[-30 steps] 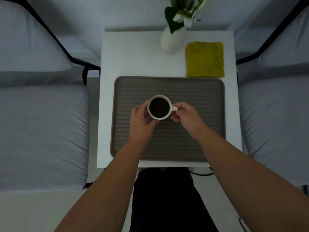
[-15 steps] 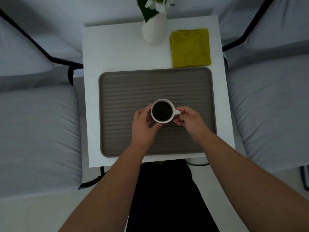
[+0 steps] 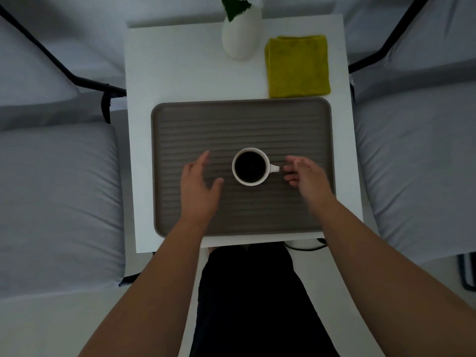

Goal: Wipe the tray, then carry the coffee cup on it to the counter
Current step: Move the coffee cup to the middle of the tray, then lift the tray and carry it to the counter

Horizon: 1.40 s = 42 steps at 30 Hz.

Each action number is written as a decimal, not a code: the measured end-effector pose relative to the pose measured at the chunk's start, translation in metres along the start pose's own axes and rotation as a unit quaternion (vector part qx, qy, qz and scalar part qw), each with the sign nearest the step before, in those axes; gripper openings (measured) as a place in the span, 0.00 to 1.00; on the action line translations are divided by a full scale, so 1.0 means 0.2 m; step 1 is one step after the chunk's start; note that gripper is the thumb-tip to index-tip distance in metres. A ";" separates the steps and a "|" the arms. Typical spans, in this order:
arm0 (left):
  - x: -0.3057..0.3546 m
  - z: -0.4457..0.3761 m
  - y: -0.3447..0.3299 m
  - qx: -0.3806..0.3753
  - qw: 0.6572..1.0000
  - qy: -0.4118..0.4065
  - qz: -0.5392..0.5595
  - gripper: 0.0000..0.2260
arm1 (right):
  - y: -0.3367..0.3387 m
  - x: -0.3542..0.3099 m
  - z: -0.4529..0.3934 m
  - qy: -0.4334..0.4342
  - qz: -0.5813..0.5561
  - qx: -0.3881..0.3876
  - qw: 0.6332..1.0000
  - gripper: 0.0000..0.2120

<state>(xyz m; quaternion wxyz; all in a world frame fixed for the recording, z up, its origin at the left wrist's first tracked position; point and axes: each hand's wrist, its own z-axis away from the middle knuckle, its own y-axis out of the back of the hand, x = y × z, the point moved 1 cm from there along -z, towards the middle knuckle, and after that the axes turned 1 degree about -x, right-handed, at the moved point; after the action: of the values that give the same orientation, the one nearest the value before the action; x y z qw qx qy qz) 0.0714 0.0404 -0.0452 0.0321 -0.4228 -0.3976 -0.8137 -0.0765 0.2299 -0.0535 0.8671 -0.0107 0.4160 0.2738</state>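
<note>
the coffee cup [image 3: 250, 166] is standing full near the middle of the ribbed tray [image 3: 180, 119], handle pointing right. the left hand [image 3: 199, 185] and right hand [image 3: 307, 177] are flanking it, each grip spread apart and touching nothing. the yellow cloth [image 3: 298, 66] is lying folded beyond the tray on the white surface [image 3: 175, 68], probably kept within reach for wiping.

Bare ribbed tray [image 3: 242, 124] lies open all around the coffee cup [image 3: 250, 166]; beyond the far rim, cloth [image 3: 298, 66] and vase [image 3: 240, 34] crowd the table [image 3: 175, 63], seemingly just apart.
</note>
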 end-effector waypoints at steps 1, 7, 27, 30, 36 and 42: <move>-0.04 -0.01 0.05 0.034 0.999 0.017 -0.010 0.28 | 0.03 0.00 0.00 0.012 0.004 0.041 0.999 0.13; -0.34 -0.07 0.28 0.157 0.981 0.089 -0.071 0.19 | 0.19 0.10 -0.04 0.074 0.172 0.238 0.953 0.14; -0.46 -0.16 0.25 0.132 0.986 0.089 -0.056 0.19 | 0.26 0.16 -0.13 0.093 0.212 0.273 0.934 0.16; -0.46 -0.16 0.27 0.136 0.985 0.089 -0.058 0.19 | 0.23 0.17 -0.12 0.102 0.218 0.278 0.930 0.16; -0.41 -0.11 0.38 0.144 0.987 0.069 -0.033 0.18 | 0.24 0.11 -0.03 0.135 0.211 0.267 0.931 0.16; -0.26 0.03 0.58 0.168 0.981 0.079 -0.056 0.17 | 0.29 -0.10 0.13 0.140 0.212 0.245 0.936 0.16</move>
<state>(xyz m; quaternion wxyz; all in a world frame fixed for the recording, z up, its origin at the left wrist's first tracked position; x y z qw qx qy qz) 0.1549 -0.0494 -0.0082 0.0876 -0.3231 -0.5477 -0.7668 -0.0949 0.2763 -0.0099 0.6975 0.2530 0.5797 0.3367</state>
